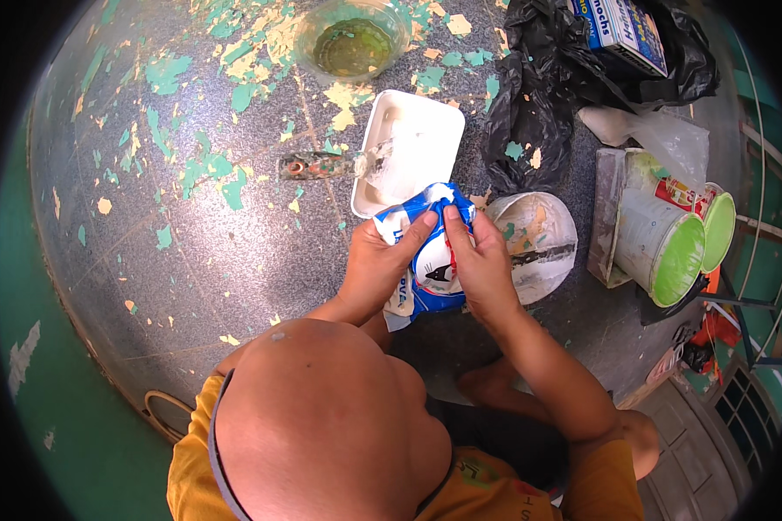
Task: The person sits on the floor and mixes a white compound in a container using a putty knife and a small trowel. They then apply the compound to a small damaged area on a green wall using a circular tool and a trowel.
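Observation:
My left hand (381,262) and my right hand (482,259) both grip a blue-and-white plastic bag (440,300) printed with a cat's head. Thumbs and fingers pinch its upper part, and the bag's top is crumpled. Just beyond it lies a white rectangular tray (446,117), with some pale material inside. A scraper (317,166) with a stained handle rests across the tray's left rim, its blade end inside. Close to my right hand is a white round tub (554,224) with paint flakes and a dark strip in it.
Ahead stands a clear plastic bowl (397,35) of greenish liquid. Black plastic bags (530,130) and a blue-and-white box (619,35) are at the far right. Paint buckets (656,247) lie on their sides at right. Peeled green and cream paint flakes (222,178) litter the grey tiled floor.

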`<action>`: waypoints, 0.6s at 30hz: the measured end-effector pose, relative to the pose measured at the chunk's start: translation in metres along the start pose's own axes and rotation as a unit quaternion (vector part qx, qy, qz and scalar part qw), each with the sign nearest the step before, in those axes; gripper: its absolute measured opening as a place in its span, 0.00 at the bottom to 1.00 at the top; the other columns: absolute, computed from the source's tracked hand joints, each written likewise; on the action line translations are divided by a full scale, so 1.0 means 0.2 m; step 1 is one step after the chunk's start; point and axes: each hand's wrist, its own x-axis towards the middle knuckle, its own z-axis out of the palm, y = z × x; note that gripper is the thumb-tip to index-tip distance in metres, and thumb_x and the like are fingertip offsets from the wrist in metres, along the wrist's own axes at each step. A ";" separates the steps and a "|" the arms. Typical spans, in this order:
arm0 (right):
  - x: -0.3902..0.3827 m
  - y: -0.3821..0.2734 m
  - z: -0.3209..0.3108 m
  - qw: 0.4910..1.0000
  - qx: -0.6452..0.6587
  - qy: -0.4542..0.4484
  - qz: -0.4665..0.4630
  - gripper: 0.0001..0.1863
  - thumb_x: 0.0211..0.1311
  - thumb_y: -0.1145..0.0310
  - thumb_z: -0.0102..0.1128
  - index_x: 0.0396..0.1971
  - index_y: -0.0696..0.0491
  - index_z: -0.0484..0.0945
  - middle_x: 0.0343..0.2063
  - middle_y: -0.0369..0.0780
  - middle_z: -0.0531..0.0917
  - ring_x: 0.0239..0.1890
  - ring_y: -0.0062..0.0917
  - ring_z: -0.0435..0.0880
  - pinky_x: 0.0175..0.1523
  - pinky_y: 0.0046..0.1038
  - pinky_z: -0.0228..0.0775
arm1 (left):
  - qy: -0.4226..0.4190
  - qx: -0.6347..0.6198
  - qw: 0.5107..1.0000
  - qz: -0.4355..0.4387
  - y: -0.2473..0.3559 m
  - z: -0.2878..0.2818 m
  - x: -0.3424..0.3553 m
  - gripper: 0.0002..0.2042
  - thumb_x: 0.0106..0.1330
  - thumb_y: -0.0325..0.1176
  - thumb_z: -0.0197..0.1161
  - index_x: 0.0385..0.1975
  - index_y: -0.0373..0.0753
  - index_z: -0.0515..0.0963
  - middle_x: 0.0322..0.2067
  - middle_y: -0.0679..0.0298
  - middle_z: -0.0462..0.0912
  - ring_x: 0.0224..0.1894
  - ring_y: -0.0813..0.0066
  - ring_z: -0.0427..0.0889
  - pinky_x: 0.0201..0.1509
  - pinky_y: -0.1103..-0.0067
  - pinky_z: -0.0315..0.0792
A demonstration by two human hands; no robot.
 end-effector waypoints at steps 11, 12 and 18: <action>0.01 -0.01 0.01 1.000 -0.016 0.021 -0.002 0.14 0.73 0.60 0.56 0.40 0.56 0.81 0.26 0.33 0.80 0.28 0.13 0.75 0.34 0.22 0.69 | 0.019 -0.030 0.999 -0.030 0.02 0.01 0.01 0.07 0.69 0.32 0.65 0.41 0.36 0.83 0.36 0.65 0.87 0.35 0.83 0.84 0.38 0.82 0.78; 0.01 -0.02 0.02 0.999 -0.010 0.030 0.005 0.14 0.73 0.60 0.56 0.40 0.56 0.81 0.26 0.33 0.80 0.28 0.13 0.75 0.34 0.22 0.70 | 0.021 -0.027 0.999 -0.034 0.02 0.01 0.01 0.07 0.69 0.32 0.65 0.41 0.36 0.83 0.36 0.65 0.87 0.35 0.83 0.84 0.38 0.82 0.78; -0.01 -0.01 0.02 0.999 -0.025 0.044 -0.001 0.13 0.72 0.61 0.57 0.40 0.57 0.82 0.28 0.33 0.82 0.30 0.13 0.77 0.36 0.22 0.71 | 0.026 -0.032 0.998 -0.051 -0.01 0.01 0.01 0.07 0.69 0.33 0.65 0.40 0.37 0.83 0.34 0.65 0.87 0.34 0.83 0.84 0.38 0.82 0.78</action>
